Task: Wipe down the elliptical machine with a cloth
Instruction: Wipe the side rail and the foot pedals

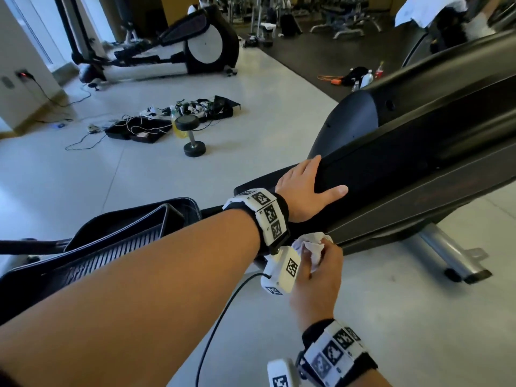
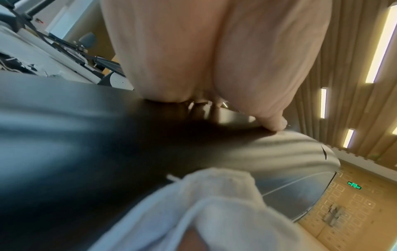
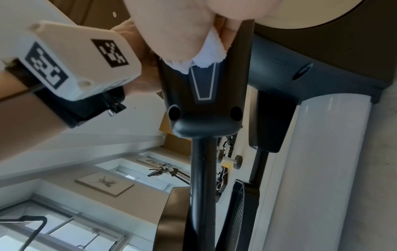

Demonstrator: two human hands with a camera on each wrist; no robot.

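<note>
We see two elliptical machines: the black elliptical machine [image 1: 413, 141] we work on fills the right and centre of the head view, and a second elliptical [image 1: 178, 48] stands in the upper left. Our two hands meet at centre frame. Our left hand [image 1: 304, 191] lies flat on the machine's black shroud, fingers [image 1: 314, 164] straight and together, thumb spread apart. Just below it, our right hand [image 1: 321, 269] pinches one bunched white cloth [image 1: 310, 243] between curled fingers and thumb, the cloth beside the shroud's lower edge; whether it touches, we cannot tell. Our left forearm crosses over the ribbed pedal [image 1: 111, 247] at lower left. On the floor at centre left stands one dumbbell [image 1: 191, 135] beside a tangle of cables [image 1: 134, 127].
</note>
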